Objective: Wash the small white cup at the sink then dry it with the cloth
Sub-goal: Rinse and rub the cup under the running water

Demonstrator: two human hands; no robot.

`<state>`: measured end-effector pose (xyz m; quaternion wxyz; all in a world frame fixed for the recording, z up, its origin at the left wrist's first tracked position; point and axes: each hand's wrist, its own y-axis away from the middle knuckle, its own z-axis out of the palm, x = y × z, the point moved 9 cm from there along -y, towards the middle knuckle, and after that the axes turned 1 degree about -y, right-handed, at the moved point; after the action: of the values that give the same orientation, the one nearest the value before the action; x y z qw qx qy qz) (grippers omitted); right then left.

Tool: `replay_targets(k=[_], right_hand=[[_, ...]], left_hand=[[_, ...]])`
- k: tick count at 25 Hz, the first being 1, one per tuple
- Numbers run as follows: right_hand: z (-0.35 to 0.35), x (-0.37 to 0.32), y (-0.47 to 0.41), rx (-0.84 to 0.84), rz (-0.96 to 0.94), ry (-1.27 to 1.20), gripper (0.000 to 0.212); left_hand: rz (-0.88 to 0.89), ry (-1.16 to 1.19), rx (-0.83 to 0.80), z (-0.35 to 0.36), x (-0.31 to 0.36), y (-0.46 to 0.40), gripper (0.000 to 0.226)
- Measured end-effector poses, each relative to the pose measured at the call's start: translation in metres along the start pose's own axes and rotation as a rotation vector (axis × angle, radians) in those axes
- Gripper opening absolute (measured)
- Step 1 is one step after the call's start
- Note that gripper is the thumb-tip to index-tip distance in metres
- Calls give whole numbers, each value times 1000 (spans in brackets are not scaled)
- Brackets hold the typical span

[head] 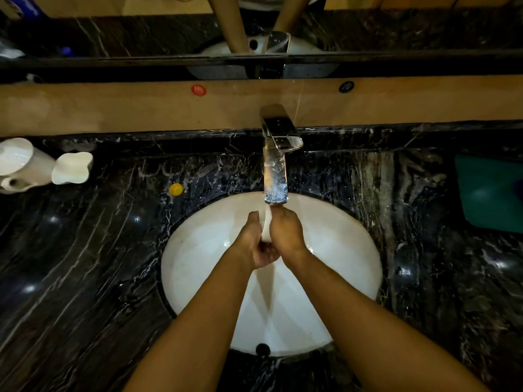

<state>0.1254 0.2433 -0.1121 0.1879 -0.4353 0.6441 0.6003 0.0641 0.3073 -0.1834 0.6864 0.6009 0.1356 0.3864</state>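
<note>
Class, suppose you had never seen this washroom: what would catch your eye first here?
The two hands, left and right, meet mid-frame over the white sink, clasping a small white cup under the faucet. Left on the dark counter stand white holders; a green cloth lies far right.

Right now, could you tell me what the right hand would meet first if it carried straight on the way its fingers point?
Probably the tap: the right hand, gripping the cup, points away toward it, though depth is hard to judge.
</note>
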Motion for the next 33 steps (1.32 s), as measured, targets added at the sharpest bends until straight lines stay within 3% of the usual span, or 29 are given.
replay_targets(k=[4, 9, 11, 13, 15, 18, 20, 24, 26, 30, 33], right_hand=[[-4, -1, -3, 7, 125, -57, 31], [6, -15, 21, -43, -133, 29, 28], [2, -16, 17, 5, -131, 54, 30], [-5, -6, 1, 15, 57, -24, 30], [0, 5, -1, -83, 267, -207, 29], [7, 11, -2, -242, 427, -387, 34], [8, 11, -3, -244, 405, -360, 32], [9, -1, 5, -95, 58, -73, 34], [2, -8, 0, -54, -13, 33, 33], [-12, 0, -14, -74, 217, -32, 23], [-8, 4, -8, -94, 213, -155, 22]], left_hand=[[147, -3, 73, -6, 22, 0, 33], [186, 71, 48, 1, 29, -4, 34], [128, 37, 37, 4, 21, -3, 32], [56, -48, 61, 5, 15, 4, 32], [71, -135, 82, 1, 21, 5, 34], [128, -181, 126, -4, 30, 0, 34], [137, -138, 160, -9, 29, 0, 34], [54, 86, 207, -11, 13, 6, 30], [47, 104, 210, -12, 6, 8, 30], [183, 39, 189, -6, 16, 15, 28], [260, -47, 232, -2, 33, 16, 32]])
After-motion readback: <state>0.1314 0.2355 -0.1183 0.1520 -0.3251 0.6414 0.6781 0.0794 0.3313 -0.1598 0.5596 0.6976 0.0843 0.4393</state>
